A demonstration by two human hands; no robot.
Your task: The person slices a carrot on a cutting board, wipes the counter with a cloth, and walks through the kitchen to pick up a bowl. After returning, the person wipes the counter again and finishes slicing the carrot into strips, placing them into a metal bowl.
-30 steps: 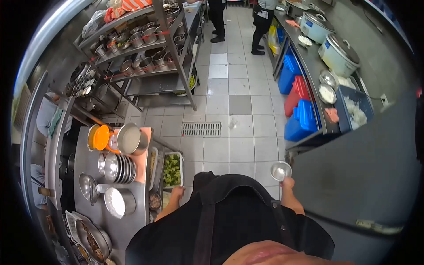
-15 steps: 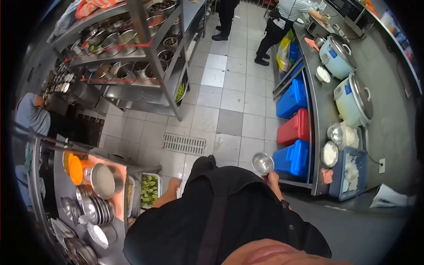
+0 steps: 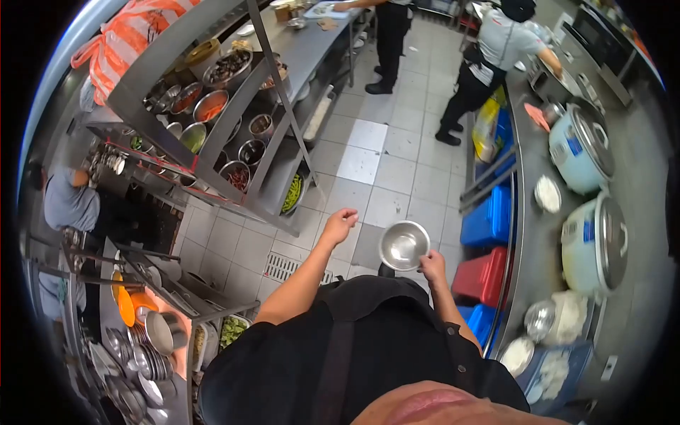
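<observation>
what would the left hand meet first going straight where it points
Nothing near, as far as the view shows: the left hand points out over bare floor tiles, with the metal rack off to its left and the bowl in the right hand to its right. Depth is unclear.

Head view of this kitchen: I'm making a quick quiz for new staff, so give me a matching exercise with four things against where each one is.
Things
1. steel bowl
2. red bin
3. nearer rice cooker
4. left hand

Places
A. under the right-hand counter
B. held at its rim by the right hand
C. empty, out over the tiled floor
D. on top of the right-hand counter

Pairs: 1-B, 2-A, 3-D, 4-C
</observation>
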